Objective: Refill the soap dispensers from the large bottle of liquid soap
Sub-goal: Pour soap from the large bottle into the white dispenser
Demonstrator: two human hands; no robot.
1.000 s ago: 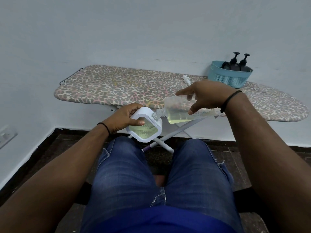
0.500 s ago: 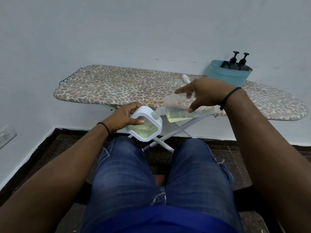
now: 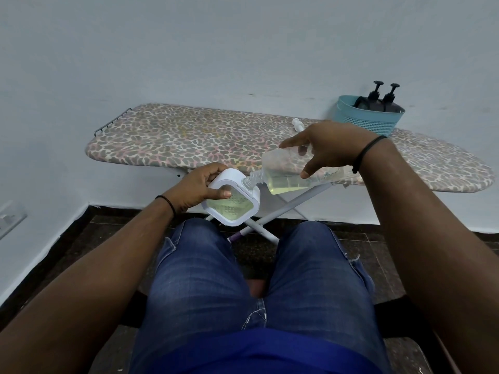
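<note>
My left hand (image 3: 201, 188) grips a white square soap dispenser (image 3: 234, 202) with a clear window showing pale yellow liquid, held above my knees. My right hand (image 3: 325, 145) holds a clear bottle of yellowish liquid soap (image 3: 286, 176) tipped nearly flat, its ribbed neck set into the dispenser's top corner opening. Soap pools along the bottle's lower side. Two dark pump dispensers (image 3: 382, 99) stand in a teal basket (image 3: 367, 118) at the far right of the ironing board.
A leopard-print ironing board (image 3: 189, 136) stands against the pale wall on crossed white legs (image 3: 272, 214). A white pump head (image 3: 297, 124) lies on the board behind my right hand. My jeans-clad legs fill the foreground over a dark tiled floor.
The right hand has raised the bottle's base slightly, tilting it more toward the dispenser. The dispenser stays in the same place.
</note>
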